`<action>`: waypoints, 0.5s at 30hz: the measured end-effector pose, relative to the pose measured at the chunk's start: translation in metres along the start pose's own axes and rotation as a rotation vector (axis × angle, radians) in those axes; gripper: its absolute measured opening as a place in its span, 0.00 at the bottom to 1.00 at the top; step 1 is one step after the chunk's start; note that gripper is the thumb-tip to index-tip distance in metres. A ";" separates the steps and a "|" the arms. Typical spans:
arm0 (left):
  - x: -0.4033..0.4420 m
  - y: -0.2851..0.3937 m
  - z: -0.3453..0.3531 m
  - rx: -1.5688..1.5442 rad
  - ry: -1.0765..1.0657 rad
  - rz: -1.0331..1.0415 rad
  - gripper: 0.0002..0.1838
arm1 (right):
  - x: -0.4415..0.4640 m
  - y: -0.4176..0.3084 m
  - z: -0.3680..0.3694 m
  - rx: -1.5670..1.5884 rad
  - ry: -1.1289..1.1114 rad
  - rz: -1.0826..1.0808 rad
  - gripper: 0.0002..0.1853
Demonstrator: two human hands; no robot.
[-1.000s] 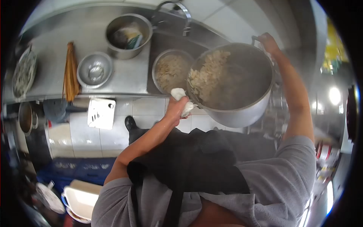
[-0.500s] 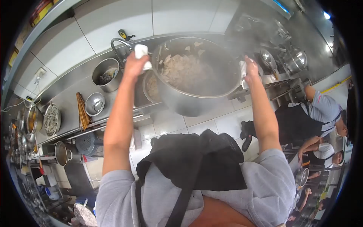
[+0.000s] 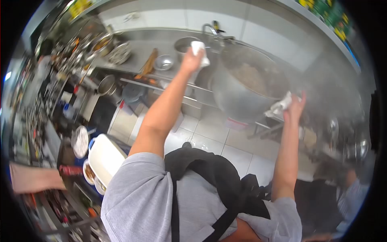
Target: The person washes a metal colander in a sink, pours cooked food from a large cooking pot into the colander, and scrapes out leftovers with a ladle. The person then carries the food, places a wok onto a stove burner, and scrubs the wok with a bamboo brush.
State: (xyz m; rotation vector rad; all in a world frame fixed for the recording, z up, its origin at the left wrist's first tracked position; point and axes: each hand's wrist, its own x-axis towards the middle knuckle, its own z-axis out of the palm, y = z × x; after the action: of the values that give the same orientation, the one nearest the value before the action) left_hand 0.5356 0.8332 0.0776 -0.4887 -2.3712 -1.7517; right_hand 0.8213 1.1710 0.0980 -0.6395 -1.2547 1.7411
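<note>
A large metal pot (image 3: 238, 99) stands at the sink, steam rising from it, with pale sliced food (image 3: 250, 76) inside. My left hand (image 3: 192, 61) is closed on a white cloth (image 3: 198, 47), left of the pot and apart from its wall. Beside the pot's right side, my right hand (image 3: 295, 107) grips another white cloth (image 3: 281, 105). That cloth lies close to the rim; whether it touches a handle cannot be made out. The bowl seen earlier in the sink is hidden.
Along the steel counter (image 3: 141, 44) are a smaller pot (image 3: 182, 45), a metal bowl (image 3: 164, 62), a bundle of sticks (image 3: 149, 64) and a tray of food (image 3: 119, 53). A faucet (image 3: 209, 29) rises behind. A white tub (image 3: 105, 157) is at lower left, a co-worker (image 3: 354, 197) at lower right.
The view has swung to the right. The pot was tilted over the sink bowl, then level between both hands; now my left hand is apart from it. Both hands still have cloths.
</note>
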 end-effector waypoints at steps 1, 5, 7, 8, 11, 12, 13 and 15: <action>-0.016 0.002 -0.010 -0.130 -0.066 -0.040 0.28 | -0.003 -0.001 -0.002 -0.021 0.001 0.008 0.37; -0.065 -0.015 -0.036 -0.317 -0.014 -0.214 0.25 | -0.012 0.000 0.008 -0.056 -0.029 -0.010 0.36; -0.086 -0.025 -0.047 -0.395 -0.011 -0.285 0.25 | -0.020 0.002 0.018 -0.092 -0.045 -0.033 0.35; -0.097 -0.029 -0.051 -0.407 0.005 -0.286 0.25 | -0.025 0.001 0.022 -0.088 -0.054 -0.021 0.35; -0.124 -0.055 -0.059 -0.517 -0.088 -0.453 0.27 | -0.039 0.008 0.030 -0.090 -0.071 -0.019 0.34; -0.134 -0.059 -0.065 -0.541 -0.097 -0.492 0.26 | -0.046 0.012 0.037 -0.081 -0.067 -0.023 0.33; -0.145 -0.072 -0.064 -0.587 -0.098 -0.545 0.28 | -0.057 0.013 0.047 -0.089 -0.087 -0.025 0.33; -0.166 -0.076 -0.081 -0.590 -0.185 -0.590 0.29 | -0.082 0.011 0.071 -0.047 -0.043 -0.004 0.31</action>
State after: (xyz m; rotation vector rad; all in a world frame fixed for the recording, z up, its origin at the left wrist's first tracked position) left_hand 0.6589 0.7088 -0.0176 0.0139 -2.2204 -2.8023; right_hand 0.8009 1.0638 0.1064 -0.6297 -1.3291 1.7347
